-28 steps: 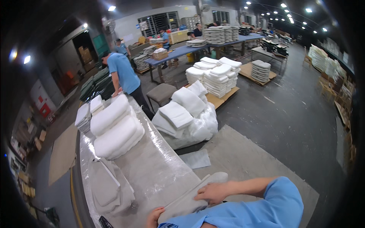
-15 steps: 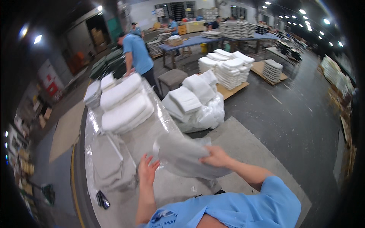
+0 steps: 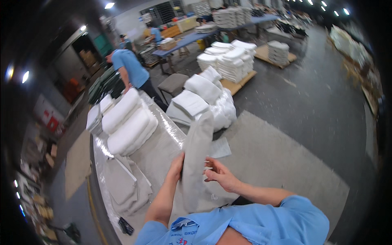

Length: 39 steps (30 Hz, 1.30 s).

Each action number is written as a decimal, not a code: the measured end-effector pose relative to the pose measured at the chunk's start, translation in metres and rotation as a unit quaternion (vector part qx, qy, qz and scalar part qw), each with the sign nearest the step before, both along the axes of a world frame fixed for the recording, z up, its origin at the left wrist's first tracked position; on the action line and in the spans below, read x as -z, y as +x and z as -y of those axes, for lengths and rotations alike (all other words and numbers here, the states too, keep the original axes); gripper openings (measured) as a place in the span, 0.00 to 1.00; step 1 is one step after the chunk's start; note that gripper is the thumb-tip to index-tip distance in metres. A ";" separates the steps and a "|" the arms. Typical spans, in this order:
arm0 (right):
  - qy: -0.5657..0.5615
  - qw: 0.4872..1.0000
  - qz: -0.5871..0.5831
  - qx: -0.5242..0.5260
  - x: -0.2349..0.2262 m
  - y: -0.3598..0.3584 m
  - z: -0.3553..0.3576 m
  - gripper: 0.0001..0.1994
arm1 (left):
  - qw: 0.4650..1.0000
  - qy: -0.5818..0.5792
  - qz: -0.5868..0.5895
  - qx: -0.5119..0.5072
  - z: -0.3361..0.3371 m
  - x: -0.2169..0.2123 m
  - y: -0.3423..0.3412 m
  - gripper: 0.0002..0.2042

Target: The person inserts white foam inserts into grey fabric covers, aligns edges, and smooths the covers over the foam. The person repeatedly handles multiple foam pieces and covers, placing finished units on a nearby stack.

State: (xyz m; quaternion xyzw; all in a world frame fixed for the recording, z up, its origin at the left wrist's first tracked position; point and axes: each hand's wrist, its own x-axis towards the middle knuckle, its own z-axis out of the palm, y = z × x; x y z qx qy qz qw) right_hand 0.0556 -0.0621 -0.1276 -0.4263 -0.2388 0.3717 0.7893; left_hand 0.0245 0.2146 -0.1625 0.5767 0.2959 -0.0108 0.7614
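Note:
A light grey cushion (image 3: pixel 197 163), long and padded-looking, stands on edge in front of me. My left hand (image 3: pixel 176 166) grips its left side, with the fingertips hidden against it. To the right of the cushion, my right hand (image 3: pixel 220 175) has its fingers apart and slightly bent, close to the cushion with nothing in them. On the table's left side lies a pile of flat grey fabric covers (image 3: pixel 122 179). Thick white pads (image 3: pixel 132 130) are stacked farther along the same table.
The table (image 3: pixel 163 143) is covered in shiny plastic. A small black object (image 3: pixel 125 225) lies near its left edge. Beyond its right side are white pads in a plastic bag (image 3: pixel 222 110), a stool (image 3: pixel 173 83) and pad stacks on cardboard (image 3: pixel 228 65). Another person (image 3: pixel 130 67) bends over the far end.
The cushion has swung from lying sideways to standing on edge. My left hand has taken hold of it, and my right hand has let go. The view has shifted and tilted.

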 end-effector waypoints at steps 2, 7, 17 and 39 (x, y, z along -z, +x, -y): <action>-0.034 0.994 0.101 0.010 0.035 0.018 0.028 0.35 | 0.986 -0.044 -0.042 0.152 0.057 0.006 0.014 0.21; -0.117 0.982 0.141 -0.048 0.061 -0.013 0.043 0.26 | 0.953 0.058 -0.088 0.284 0.083 0.031 -0.034 0.22; -0.074 0.974 0.194 -0.095 0.102 -0.034 0.064 0.19 | 0.891 0.173 -0.106 0.407 0.094 0.070 -0.005 0.24; -0.306 0.908 -0.184 0.218 0.212 0.007 0.068 0.22 | 0.913 0.045 -0.174 0.365 0.175 0.105 0.128 0.30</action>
